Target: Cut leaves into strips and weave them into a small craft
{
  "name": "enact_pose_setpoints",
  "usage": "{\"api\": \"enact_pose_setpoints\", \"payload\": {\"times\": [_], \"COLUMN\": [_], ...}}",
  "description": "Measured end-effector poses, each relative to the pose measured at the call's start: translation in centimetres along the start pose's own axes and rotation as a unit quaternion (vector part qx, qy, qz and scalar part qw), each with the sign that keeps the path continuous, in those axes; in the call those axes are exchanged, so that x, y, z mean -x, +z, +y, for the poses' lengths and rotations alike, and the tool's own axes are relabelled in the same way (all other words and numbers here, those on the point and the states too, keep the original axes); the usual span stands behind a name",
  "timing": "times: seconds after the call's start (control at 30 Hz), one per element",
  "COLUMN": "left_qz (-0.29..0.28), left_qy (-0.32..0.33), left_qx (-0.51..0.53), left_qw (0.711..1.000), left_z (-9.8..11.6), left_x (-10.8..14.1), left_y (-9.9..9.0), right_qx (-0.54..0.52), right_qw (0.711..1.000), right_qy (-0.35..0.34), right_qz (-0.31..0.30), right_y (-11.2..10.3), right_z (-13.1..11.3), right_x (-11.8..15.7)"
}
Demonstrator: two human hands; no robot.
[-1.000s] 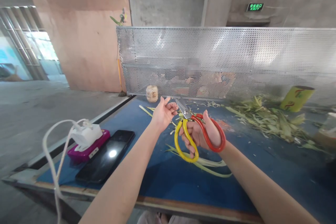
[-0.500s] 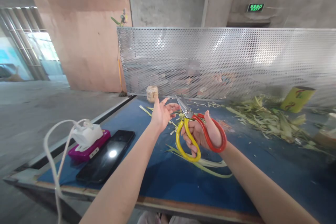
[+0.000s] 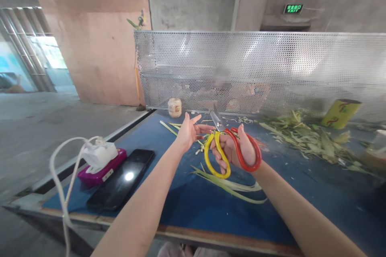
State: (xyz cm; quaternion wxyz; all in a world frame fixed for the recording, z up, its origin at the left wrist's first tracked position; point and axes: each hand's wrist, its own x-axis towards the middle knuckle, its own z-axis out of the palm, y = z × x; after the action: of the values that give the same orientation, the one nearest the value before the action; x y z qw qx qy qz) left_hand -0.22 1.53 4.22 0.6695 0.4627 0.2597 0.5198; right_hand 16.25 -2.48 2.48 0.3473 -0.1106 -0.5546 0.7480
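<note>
In the head view, my right hand (image 3: pixel 232 150) holds scissors (image 3: pixel 219 124) with one yellow and one red handle. The fingers pass through the yellow loop and the thumb through the red one. The blades point up and away and look nearly closed. My left hand (image 3: pixel 189 133) is open, palm turned inward and fingers spread, with its fingertips close to the scissors' pivot. Whether they touch it I cannot tell. Below the scissors, pale green leaf strips (image 3: pixel 232 192) lie on the blue tabletop (image 3: pixel 193 209). Small cut bits (image 3: pixel 199 150) are scattered between the hands.
A black phone (image 3: pixel 123 180) and a purple power strip (image 3: pixel 102 168) with a white plug lie at left. Behind stand a pale cylindrical roll (image 3: pixel 175 107) and a perforated metal screen (image 3: pixel 193 56). Dry husks (image 3: pixel 304 138) and a yellow tin (image 3: pixel 340 114) are at right.
The scissors' blades have swung slightly right and upward, and the handles sit a little closer together. My left hand has shifted slightly right, its fingers stretching toward the scissors.
</note>
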Motion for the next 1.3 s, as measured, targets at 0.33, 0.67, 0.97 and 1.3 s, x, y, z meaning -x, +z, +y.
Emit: {"api": "enact_pose_setpoints", "payload": {"times": [0.33, 0.67, 0.97, 1.3], "left_qz": [0.122, 0.138, 0.124, 0.125], "left_qy": [0.139, 0.175, 0.169, 0.174], "left_qx": [0.045, 0.096, 0.070, 0.072], "left_qw": [0.982, 0.970, 0.975, 0.974], "left_z": [0.2, 0.6, 0.4, 0.6], "left_x": [-0.5, -0.7, -0.7, -0.4], "left_y": [0.0, 0.0, 0.2, 0.4], "right_qx": [0.004, 0.037, 0.059, 0.062], "right_qw": [1.000, 0.996, 0.996, 0.997], "right_qy": [0.028, 0.086, 0.066, 0.047], "right_qz": [0.007, 0.002, 0.007, 0.013], "right_y": [-0.2, -0.5, 0.1, 0.3], "right_z": [0.0, 0.5, 0.5, 0.3], "right_x": [-0.2, -0.3, -0.2, 0.0]}}
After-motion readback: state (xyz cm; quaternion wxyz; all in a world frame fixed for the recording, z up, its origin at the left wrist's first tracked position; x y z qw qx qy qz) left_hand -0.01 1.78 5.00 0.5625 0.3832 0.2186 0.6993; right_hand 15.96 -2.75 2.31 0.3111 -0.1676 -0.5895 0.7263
